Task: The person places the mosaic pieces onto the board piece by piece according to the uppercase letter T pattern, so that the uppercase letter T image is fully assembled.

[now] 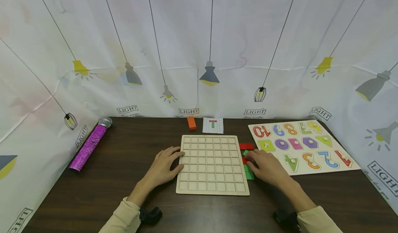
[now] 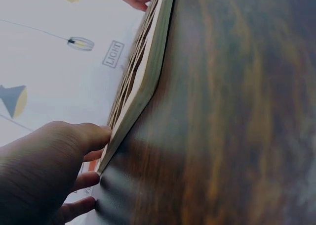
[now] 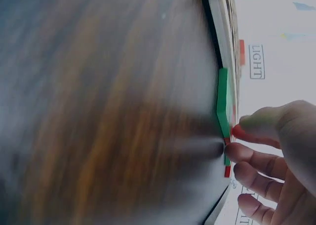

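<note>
Beige sleeves (image 1: 122, 216) lie nearest; the left hand (image 1: 163, 167), fingers spread, touches a pale wooden gridded board (image 1: 211, 164). The right hand (image 1: 268, 167), its grip unclear, is at red and green blocks (image 1: 249, 175) beside it; one nudge could scatter them.

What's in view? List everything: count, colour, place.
Table: 1, dark brown, in the foreground
Grid board: 1, pale wood, between the hands
Small pieces: several, red and green, by the grid board's right edge
Block: 1, orange, beyond the grid board
Card: 1, white with red-and-green T, right of the block
Number-and-shape board: 1, pale with multicoloured pieces, table's right side
Microphone: 1, purple and silver, table's left side
Backdrop: 1, white with printed lamps, behind the table
Wrist devices: 2, black, one at each wrist
Sleeves: 2, beige, on the forearms
Left hand: 1, bare, fingers at the grid board's left edge
Right hand: 1, bare, fingers at the small pieces
</note>
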